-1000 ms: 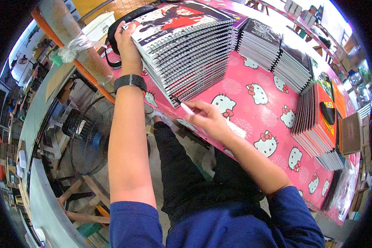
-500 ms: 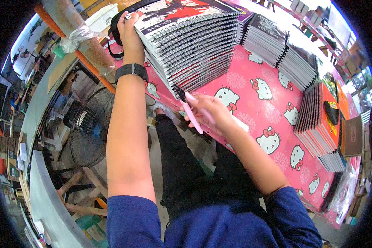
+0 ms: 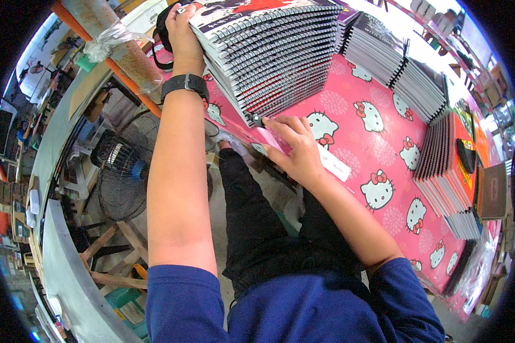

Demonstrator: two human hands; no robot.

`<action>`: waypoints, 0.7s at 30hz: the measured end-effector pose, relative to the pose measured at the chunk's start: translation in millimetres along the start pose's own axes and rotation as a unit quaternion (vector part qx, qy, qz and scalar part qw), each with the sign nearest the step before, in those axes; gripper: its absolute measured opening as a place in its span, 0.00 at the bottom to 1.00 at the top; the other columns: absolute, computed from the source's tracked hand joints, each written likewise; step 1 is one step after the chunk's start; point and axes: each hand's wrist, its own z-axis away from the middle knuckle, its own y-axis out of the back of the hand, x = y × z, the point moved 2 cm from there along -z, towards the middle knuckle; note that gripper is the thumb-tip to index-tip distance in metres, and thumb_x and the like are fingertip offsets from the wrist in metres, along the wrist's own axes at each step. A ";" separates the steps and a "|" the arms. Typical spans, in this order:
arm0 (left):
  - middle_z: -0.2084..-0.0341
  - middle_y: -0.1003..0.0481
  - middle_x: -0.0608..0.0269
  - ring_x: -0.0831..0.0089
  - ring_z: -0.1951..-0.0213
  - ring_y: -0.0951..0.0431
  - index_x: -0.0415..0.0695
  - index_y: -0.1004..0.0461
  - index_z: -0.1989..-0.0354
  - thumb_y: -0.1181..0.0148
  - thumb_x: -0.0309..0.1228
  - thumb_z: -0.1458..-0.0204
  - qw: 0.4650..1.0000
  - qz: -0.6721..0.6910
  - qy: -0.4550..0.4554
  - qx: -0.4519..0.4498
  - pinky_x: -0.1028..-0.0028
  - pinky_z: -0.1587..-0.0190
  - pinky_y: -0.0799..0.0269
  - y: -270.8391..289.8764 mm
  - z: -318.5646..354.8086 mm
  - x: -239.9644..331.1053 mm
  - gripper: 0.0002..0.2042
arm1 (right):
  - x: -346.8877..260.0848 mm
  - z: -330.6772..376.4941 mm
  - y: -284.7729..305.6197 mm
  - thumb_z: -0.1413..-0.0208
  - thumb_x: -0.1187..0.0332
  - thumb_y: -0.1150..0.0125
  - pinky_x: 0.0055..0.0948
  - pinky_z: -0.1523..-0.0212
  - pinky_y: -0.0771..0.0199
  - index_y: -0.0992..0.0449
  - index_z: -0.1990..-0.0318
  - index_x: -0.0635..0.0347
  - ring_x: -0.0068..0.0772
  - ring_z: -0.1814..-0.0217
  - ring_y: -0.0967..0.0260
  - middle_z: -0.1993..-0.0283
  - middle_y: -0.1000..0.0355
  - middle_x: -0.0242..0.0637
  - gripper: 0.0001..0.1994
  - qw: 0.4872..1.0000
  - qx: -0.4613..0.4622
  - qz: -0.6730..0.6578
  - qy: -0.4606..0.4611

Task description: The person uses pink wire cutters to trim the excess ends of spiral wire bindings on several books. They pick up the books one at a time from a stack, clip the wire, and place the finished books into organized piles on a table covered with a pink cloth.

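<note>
A tall stack of wire-bound spiral notebooks (image 3: 269, 68) stands on the pink table near its left edge, coils facing me. My left hand (image 3: 184, 40), with a black watch on the wrist, grips the stack's upper left corner, fingers over the top cover's edge. Low at the stack's near corner, my right hand (image 3: 297, 146) is closed around pink-handled pliers (image 3: 269, 137). Their small dark head touches or nearly touches the ends of the lowest coils; the jaws are too small to make out. Most of the handles is hidden by my fingers.
A cartoon-cat cover lies on the pink table (image 3: 349, 126). More spiral notebook stacks (image 3: 377, 48) line its far side, with an orange-covered stack (image 3: 443, 166) at right. A white label strip (image 3: 333, 164) lies beside my right hand. A fan (image 3: 126, 166) and a rusty post (image 3: 117, 48) are at left.
My right hand has closed around the pliers, whose pink handles were spread and sticking out toward me before. It has shifted slightly upward. My left hand stays on the stack.
</note>
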 end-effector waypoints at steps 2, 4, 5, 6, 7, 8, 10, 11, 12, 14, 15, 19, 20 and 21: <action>0.72 0.32 0.67 0.75 0.69 0.29 0.44 0.35 0.60 0.50 0.35 0.48 1.000 -0.004 -0.012 -0.007 0.78 0.65 0.31 9.8 -3.7 -0.8 0.11 | 5.0 -1.5 0.2 0.55 0.67 0.42 0.36 0.56 0.33 0.30 0.54 0.63 0.40 0.59 0.34 0.59 0.30 0.43 0.18 0.970 -0.071 -0.180 -0.149; 0.71 0.32 0.65 0.74 0.68 0.29 0.44 0.36 0.58 0.51 0.35 0.48 0.997 0.005 0.001 -0.077 0.76 0.64 0.30 12.5 -6.6 -1.4 0.12 | 13.9 -1.7 0.5 0.51 0.67 0.43 0.34 0.59 0.31 0.30 0.54 0.65 0.38 0.61 0.32 0.59 0.29 0.42 0.17 0.881 -0.133 -0.348 -0.292; 0.71 0.32 0.65 0.73 0.68 0.29 0.43 0.35 0.58 0.51 0.33 0.48 0.998 0.019 0.003 -0.058 0.76 0.64 0.30 10.2 -6.2 -5.5 0.12 | 20.4 -2.3 2.3 0.50 0.65 0.43 0.34 0.59 0.31 0.30 0.54 0.65 0.37 0.61 0.31 0.59 0.29 0.42 0.17 0.799 -0.152 -0.464 -0.351; 0.71 0.32 0.65 0.73 0.68 0.29 0.43 0.35 0.58 0.51 0.33 0.48 0.998 0.022 0.005 -0.058 0.76 0.64 0.30 7.0 -5.9 -9.6 0.12 | 25.5 -2.5 4.1 0.50 0.64 0.44 0.34 0.60 0.30 0.30 0.54 0.64 0.37 0.61 0.30 0.59 0.28 0.42 0.18 0.699 -0.167 -0.568 -0.402; 0.71 0.32 0.65 0.74 0.68 0.29 0.43 0.35 0.58 0.51 0.33 0.49 0.998 0.013 -0.005 -0.053 0.76 0.64 0.30 10.4 -8.0 -10.3 0.12 | 23.2 -3.6 2.5 0.50 0.63 0.44 0.33 0.61 0.30 0.29 0.54 0.64 0.36 0.61 0.29 0.59 0.28 0.42 0.18 0.580 -0.183 -0.661 -0.439; 0.71 0.32 0.65 0.74 0.68 0.29 0.43 0.35 0.58 0.51 0.33 0.49 0.999 0.005 -0.014 -0.047 0.76 0.64 0.30 11.6 -9.1 -7.3 0.12 | 18.3 -2.8 0.1 0.50 0.63 0.44 0.33 0.61 0.30 0.29 0.54 0.64 0.36 0.61 0.29 0.59 0.28 0.42 0.18 0.580 -0.187 -0.661 -0.438; 0.67 0.32 0.64 0.74 0.64 0.30 0.42 0.40 0.50 0.50 0.32 0.49 1.000 -0.004 -0.016 -0.007 0.76 0.61 0.31 16.4 -13.1 -10.7 0.18 | 6.7 -2.3 5.0 0.56 0.64 0.41 0.37 0.57 0.32 0.29 0.53 0.60 0.41 0.59 0.32 0.60 0.29 0.44 0.20 0.941 -0.128 -0.209 -0.235; 0.67 0.33 0.64 0.74 0.64 0.30 0.42 0.41 0.48 0.50 0.32 0.49 1.000 0.010 -0.020 -0.005 0.76 0.60 0.31 23.5 -17.6 -17.5 0.19 | -2.5 -4.2 11.6 0.62 0.65 0.39 0.39 0.53 0.36 0.29 0.53 0.57 0.46 0.55 0.37 0.60 0.32 0.45 0.23 0.990 -0.078 -0.071 -0.097; 0.66 0.33 0.64 0.74 0.63 0.30 0.42 0.42 0.47 0.50 0.32 0.48 0.999 0.024 -0.024 -0.004 0.76 0.60 0.32 26.1 -19.5 -18.2 0.20 | -2.4 -3.5 8.7 0.62 0.65 0.39 0.39 0.53 0.36 0.29 0.53 0.57 0.46 0.55 0.37 0.60 0.32 0.45 0.23 0.989 -0.082 -0.071 -0.096; 0.66 0.33 0.63 0.74 0.63 0.30 0.42 0.43 0.46 0.50 0.32 0.48 0.999 0.038 -0.021 -0.014 0.76 0.60 0.32 26.2 -19.3 -20.6 0.21 | 0.0 0.3 5.2 0.63 0.66 0.39 0.38 0.50 0.39 0.28 0.54 0.59 0.46 0.53 0.40 0.59 0.33 0.44 0.23 0.996 -0.050 -0.025 -0.063; 0.65 0.33 0.63 0.74 0.63 0.31 0.42 0.44 0.46 0.50 0.32 0.48 0.998 0.050 -0.019 -0.023 0.76 0.60 0.32 26.3 -19.1 -21.2 0.21 | 1.7 1.2 4.3 0.63 0.66 0.39 0.38 0.50 0.39 0.28 0.54 0.59 0.46 0.53 0.40 0.59 0.33 0.44 0.23 0.996 -0.050 -0.025 -0.063; 0.65 0.33 0.64 0.74 0.63 0.31 0.42 0.44 0.45 0.50 0.32 0.48 1.000 0.013 -0.004 -0.017 0.75 0.59 0.32 21.6 -14.9 -16.4 0.21 | 12.3 4.9 -2.8 0.62 0.68 0.39 0.37 0.50 0.38 0.28 0.54 0.59 0.45 0.54 0.40 0.58 0.33 0.42 0.22 0.990 -0.080 -0.097 -0.061; 0.65 0.33 0.64 0.74 0.63 0.31 0.42 0.44 0.45 0.50 0.32 0.48 1.000 0.015 -0.003 -0.017 0.75 0.59 0.32 21.5 -15.4 -19.2 0.21 | 14.7 6.2 -3.5 0.62 0.68 0.39 0.37 0.51 0.38 0.28 0.54 0.58 0.45 0.53 0.40 0.57 0.33 0.42 0.22 0.978 -0.101 -0.164 -0.082; 0.65 0.33 0.64 0.73 0.63 0.31 0.42 0.44 0.45 0.50 0.32 0.48 1.000 0.016 -0.004 -0.021 0.75 0.59 0.32 17.9 -14.6 -18.3 0.22 | 16.4 7.7 -0.2 0.62 0.68 0.39 0.37 0.51 0.38 0.28 0.54 0.58 0.45 0.53 0.40 0.57 0.33 0.42 0.22 0.978 -0.100 -0.162 -0.084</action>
